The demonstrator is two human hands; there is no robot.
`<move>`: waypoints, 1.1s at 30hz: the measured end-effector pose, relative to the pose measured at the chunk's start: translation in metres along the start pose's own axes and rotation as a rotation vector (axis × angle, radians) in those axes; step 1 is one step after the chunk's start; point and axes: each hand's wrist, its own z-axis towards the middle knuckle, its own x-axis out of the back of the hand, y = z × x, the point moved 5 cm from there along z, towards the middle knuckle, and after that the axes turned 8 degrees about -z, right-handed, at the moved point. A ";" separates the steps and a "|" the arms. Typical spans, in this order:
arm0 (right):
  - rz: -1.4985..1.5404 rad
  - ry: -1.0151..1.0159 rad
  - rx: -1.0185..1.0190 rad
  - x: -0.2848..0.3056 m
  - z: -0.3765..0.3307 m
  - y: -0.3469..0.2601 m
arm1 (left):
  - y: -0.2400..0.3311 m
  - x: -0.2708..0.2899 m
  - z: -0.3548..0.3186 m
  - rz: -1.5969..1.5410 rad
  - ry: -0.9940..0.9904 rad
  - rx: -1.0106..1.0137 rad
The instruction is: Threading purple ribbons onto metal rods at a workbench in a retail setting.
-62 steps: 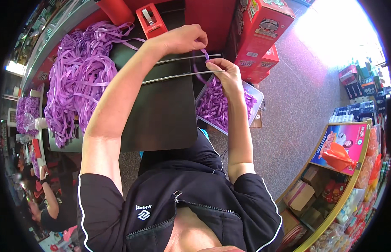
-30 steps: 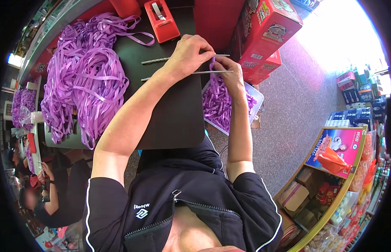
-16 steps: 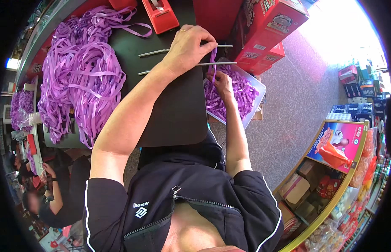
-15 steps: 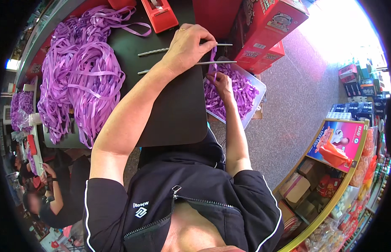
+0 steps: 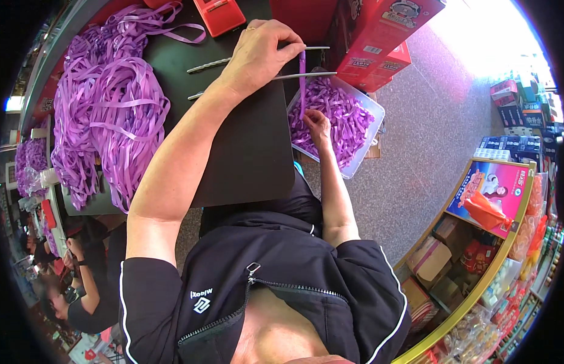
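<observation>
A purple ribbon (image 5: 302, 91) is pinched by the left hand (image 5: 258, 50) and, lower down, by the right hand (image 5: 319, 127), seemingly so it is kept straight by the thin rods (image 5: 318, 74), over the see-through box (image 5: 377, 114) of purple pieces (image 5: 345, 112).

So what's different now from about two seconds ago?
The right hand moved away from the left hand, toward the body, over the plastic tub. The purple ribbon now stretches between them; both appear to pinch it, as before. The ribbon heap and metal rods look unchanged.
</observation>
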 end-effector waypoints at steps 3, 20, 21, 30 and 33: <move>-0.017 0.028 0.055 -0.002 -0.004 -0.004 | -0.003 -0.002 0.002 0.010 -0.012 -0.006; -0.266 0.071 0.415 0.014 -0.093 -0.021 | -0.011 -0.004 0.006 0.066 -0.043 -0.007; -0.246 0.044 0.406 0.017 -0.099 -0.024 | -0.011 -0.003 0.005 0.075 -0.036 -0.006; -0.228 -0.050 0.426 0.042 -0.140 -0.051 | -0.014 0.003 0.003 0.125 0.026 -0.045; -0.206 -0.051 0.404 0.045 -0.146 -0.054 | -0.015 0.000 0.005 0.041 0.000 0.030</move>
